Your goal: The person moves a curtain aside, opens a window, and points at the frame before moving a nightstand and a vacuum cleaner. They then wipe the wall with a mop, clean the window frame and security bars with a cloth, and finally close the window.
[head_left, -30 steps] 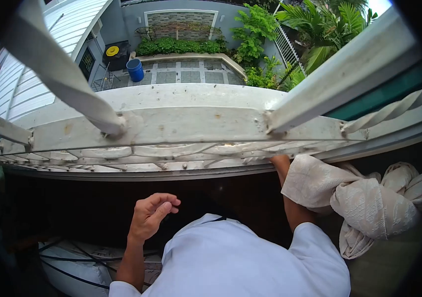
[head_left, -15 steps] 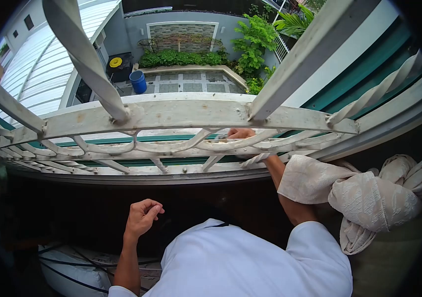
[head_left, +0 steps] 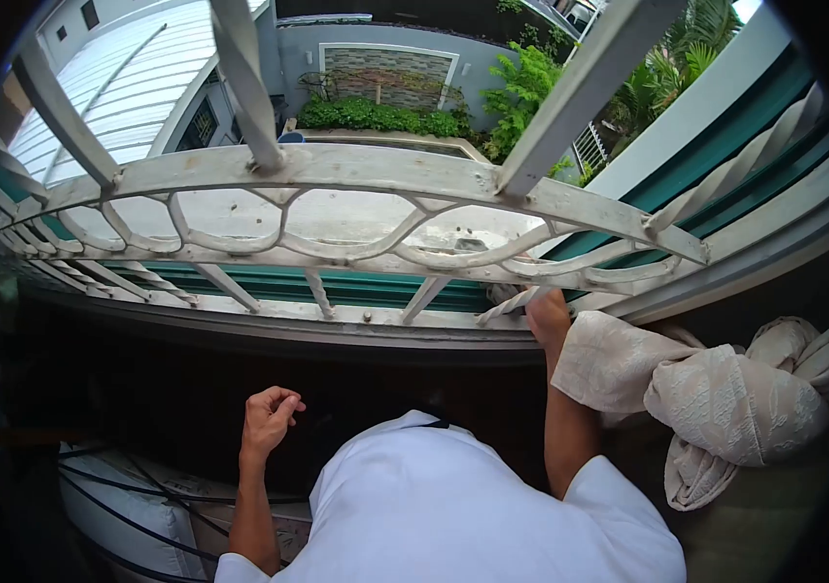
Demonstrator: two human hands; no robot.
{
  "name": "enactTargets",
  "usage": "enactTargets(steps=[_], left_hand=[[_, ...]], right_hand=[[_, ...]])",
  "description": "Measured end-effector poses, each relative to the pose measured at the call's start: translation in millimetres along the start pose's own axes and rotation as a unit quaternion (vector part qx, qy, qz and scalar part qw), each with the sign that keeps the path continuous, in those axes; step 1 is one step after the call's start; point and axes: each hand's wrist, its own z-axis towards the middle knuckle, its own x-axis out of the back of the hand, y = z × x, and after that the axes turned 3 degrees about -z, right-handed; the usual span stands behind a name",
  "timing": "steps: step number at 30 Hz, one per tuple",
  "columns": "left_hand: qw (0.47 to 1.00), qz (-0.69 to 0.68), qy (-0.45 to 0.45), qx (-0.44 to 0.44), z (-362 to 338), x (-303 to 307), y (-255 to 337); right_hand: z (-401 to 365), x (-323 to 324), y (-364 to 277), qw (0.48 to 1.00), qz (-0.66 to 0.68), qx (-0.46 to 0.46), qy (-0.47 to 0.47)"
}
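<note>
My right hand (head_left: pixel 548 313) is at the lower rail of the white window grille (head_left: pixel 337 255), beside a short twisted bar. A bunched grey cloth (head_left: pixel 503 293) shows at its fingers, partly behind the bars; most of the fingers are hidden. Below the grille, my left hand (head_left: pixel 270 416) hangs in front of the dark area under the window. Its fingers are curled in, thumb against them, with nothing visible inside. Outside the bars lies the pale ledge (head_left: pixel 337 216), with dark specks on it, and green slats (head_left: pixel 356 289) run below.
A knotted beige curtain (head_left: pixel 725 394) hangs close to my right forearm. At lower left lies a white bundle (head_left: pixel 133 505) with black straps. Grille uprights (head_left: pixel 585 97) stand ahead. Beyond are a courtyard wall (head_left: pixel 298 58), plants (head_left: pixel 376 119) and a white metal roof (head_left: pixel 133 87).
My right hand has drawn back from beyond the grille to its lower rail, bringing the grey cloth along. The view has shifted, showing more of the ledge. My left hand stays curled.
</note>
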Motion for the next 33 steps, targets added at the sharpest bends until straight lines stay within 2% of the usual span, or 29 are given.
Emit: enactTargets(steps=[1, 2, 3, 4, 5, 6, 8, 9, 10, 11, 13, 14, 15, 16, 18, 19, 20, 22, 23, 24, 25, 26, 27, 28, 29, 30, 31, 32, 33], left_hand=[[0.998, -0.049, 0.011, 0.032, -4.4, -2.7, -3.6], [0.993, -0.098, 0.02, 0.062, -6.0, -6.0, -5.7], [0.992, -0.105, 0.025, 0.062, -4.0, -9.6, -9.2], [0.992, -0.106, 0.025, 0.063, -2.4, -14.3, -15.0], [0.992, -0.108, 0.023, 0.064, -0.7, -19.8, -19.7], [0.991, -0.112, 0.02, 0.065, 3.9, -24.9, -20.4], [0.994, -0.094, -0.011, 0.046, 14.7, -31.1, -14.4], [0.997, -0.065, -0.026, 0.018, 20.3, -33.5, -7.7], [0.995, -0.072, 0.005, -0.07, 23.3, -39.0, 8.2], [0.984, -0.078, 0.037, -0.156, 24.4, -44.5, 30.2], [0.959, -0.098, 0.084, -0.252, 34.2, -43.6, 70.9], [0.951, -0.113, 0.095, -0.272, 45.2, -40.6, 82.9], [0.942, -0.129, 0.104, -0.292, 56.2, -37.7, 94.7], [0.938, -0.134, 0.114, -0.297, 71.2, -39.4, 100.6], [0.958, -0.143, 0.062, -0.24, 93.4, -35.0, 100.3], [0.958, -0.142, 0.06, -0.244, 103.4, -32.6, 102.1], [0.957, -0.167, 0.042, -0.232, 111.4, -30.5, 102.9], [0.956, -0.192, 0.02, -0.219, 128.0, -23.2, 98.1], [0.964, -0.177, -0.008, -0.2, 138.8, -18.9, 94.1], [0.969, -0.161, -0.037, -0.181, 150.2, -15.0, 91.3], [0.985, -0.073, -0.074, -0.141, 163.5, -10.0, 87.7], [0.984, -0.073, -0.078, -0.143, 178.1, -14.6, 84.7], [0.937, -0.004, -0.015, -0.35, 192.7, -21.2, 81.3], [0.84, 0.062, 0.045, -0.537, 200.9, -27.4, 80.4], [0.924, 0.068, -0.079, -0.369, 199.9, -31.0, 91.1], [0.921, 0.072, -0.089, -0.373, 201.7, -37.5, 102.6], [0.877, 0.071, -0.086, -0.468, 204.4, -45.4, 115.1], [0.823, 0.067, -0.081, -0.558, 206.2, -53.2, 124.4], [0.897, -0.04, -0.107, -0.427, 226.1, -77.6, 95.3]], right_hand=[[-11.4, 33.3, 10.5, 0.974, -0.185, -0.117, 0.06], [-41.1, -0.2, -8.2, 0.919, -0.37, -0.062, 0.121], [-65.6, -5.1, 18.8, 0.891, -0.416, 0.076, 0.167], [-91.1, -25.6, 13.0, 0.791, -0.575, 0.129, 0.162], [-104.9, -43.8, 3.6, 0.801, -0.571, 0.141, 0.109], [-111.1, -52.8, 5.8, 0.851, -0.506, 0.133, 0.044], [-94.9, -90.2, -4.0, 0.871, -0.428, 0.239, -0.032], [-80.8, -98.6, -1.6, 0.905, -0.382, 0.189, 0.002], [-63.1, -106.1, 4.4, 0.933, -0.33, 0.138, 0.034], [-37.6, -100.2, 16.5, 0.948, -0.29, 0.123, 0.047], [0.8, -83.1, 49.7, 0.962, -0.244, 0.109, 0.055], [12.3, -78.1, 65.5, 0.856, -0.49, 0.122, 0.107], [17.4, -79.3, 72.8, 0.686, -0.7, 0.124, 0.153], [18.3, -90.2, 64.1, 0.687, -0.699, 0.125, 0.155], [12.8, -115.4, 37.5, 0.691, -0.705, -0.109, 0.116], [9.7, -117.7, 47.4, 0.672, -0.715, -0.011, 0.194], [13.2, -113.2, 55.6, 0.672, -0.714, -0.011, 0.197], [17.0, -98.4, 61.1, 0.673, -0.714, 0.096, 0.168], [22.6, -96.5, 61.3, 0.713, -0.672, 0.136, 0.149], [28.5, -98.1, 66.0, 0.711, -0.673, 0.137, 0.151], [35.9, -94.9, 78.3, 0.766, -0.611, 0.173, 0.096], [45.3, -88.8, 92.3, 0.813, -0.542, 0.207, 0.04], [62.8, -77.3, 110.9, 0.736, -0.598, 0.312, -0.052], [63.1, -87.8, 94.7, 0.737, -0.601, 0.306, -0.044], [56.3, -112.7, 63.0, 0.874, -0.45, 0.146, -0.113], [55.9, -125.4, 43.1, 0.949, -0.263, -0.015, -0.174], [63.1, -112.9, 49.8, 0.951, -0.261, -0.011, -0.165], [72.4, -93.9, 64.5, 0.904, -0.358, 0.152, -0.178], [75.3, -81.7, 74.1, 0.824, -0.442, 0.305, -0.182]])
